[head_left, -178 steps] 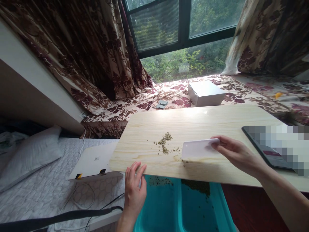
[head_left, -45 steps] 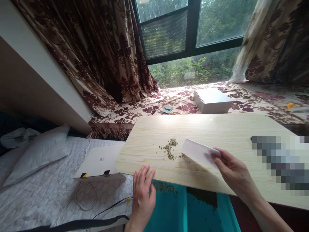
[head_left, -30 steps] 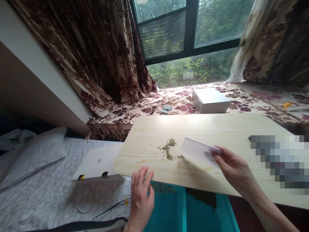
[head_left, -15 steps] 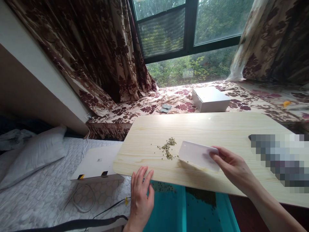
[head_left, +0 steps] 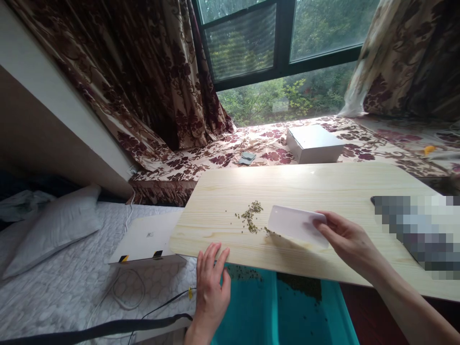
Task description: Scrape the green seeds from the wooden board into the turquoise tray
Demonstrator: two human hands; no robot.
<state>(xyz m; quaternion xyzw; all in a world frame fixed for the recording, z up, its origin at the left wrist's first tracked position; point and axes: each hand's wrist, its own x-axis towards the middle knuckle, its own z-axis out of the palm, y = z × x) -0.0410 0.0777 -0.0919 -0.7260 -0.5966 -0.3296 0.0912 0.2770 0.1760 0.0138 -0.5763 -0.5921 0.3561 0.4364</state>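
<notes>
My right hand (head_left: pixel 339 233) grips one end of a thin white plastic board (head_left: pixel 296 225), thumb on top. The board is tilted, its lower edge close to the wooden tabletop (head_left: pixel 323 184). Left of it lies a loose scatter of small greenish-brown beans or seeds (head_left: pixel 251 218), with a few grains along the board's near edge. My left hand (head_left: pixel 212 287) rests with fingers stretched over the table's near edge. Below that edge is a teal tray (head_left: pixel 247 306) in two compartments; grains lie in both, more thickly in the right one.
A white box (head_left: pixel 316 143) and a small folded grey-green cloth (head_left: pixel 247 158) lie on the flowered window seat. A white carton (head_left: pixel 147 237) is on the bed to the left, near cables. A blurred-out dark flat object (head_left: pixel 395 220) lies at the table's right.
The view has shifted slightly. Both hands keep nearly the same places, the right one still holding the board beside the grains, and the pile looks almost unchanged.
</notes>
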